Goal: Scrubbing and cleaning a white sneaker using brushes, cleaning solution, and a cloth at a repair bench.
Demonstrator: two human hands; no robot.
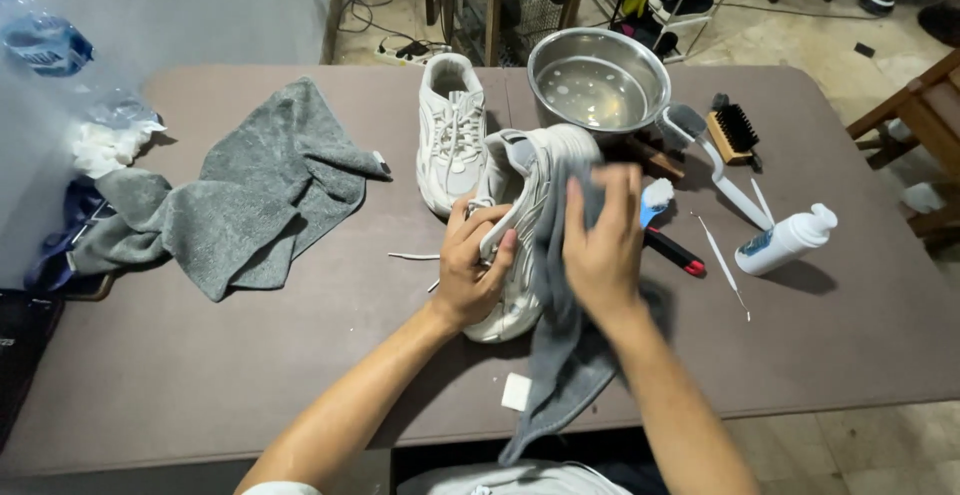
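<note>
Head view shows the person wiping a white shoe (pixel 515 245) with a grey cloth (pixel 565 355) at the near middle of a brown table (pixel 250 375). The step in hand looks like the wipe-down of the shoe's upper, and it appears to be midway: the cloth covers the shoe's right side while the left side shows bare. The next move probably calls for a firm hold on the shoe and a turn of it, so that the cloth can reach a fresh part.

The left hand (pixel 470 270) is closed around the shoe's side, fingers curled over an edge of the upper and thumb below, holding it tilted on the table. The right hand (pixel 603 245) lies nearly flat, fingers together and stretched out, pressing the cloth against the shoe; the cloth hangs down past the table's near edge.

Its pair, a second shoe (pixel 452 135), stands upright just behind, beside a steel bowl (pixel 598 80). To the right lie a toothbrush (pixel 660 225), a black-bristled brush (pixel 733 133), a white long-handled brush (pixel 720 170) and a white bottle (pixel 787 240) on its side. A loose lace (pixel 412 256) lies just left of the held shoe. A larger grey towel (pixel 250 200) lies crumpled well to the left.
</note>
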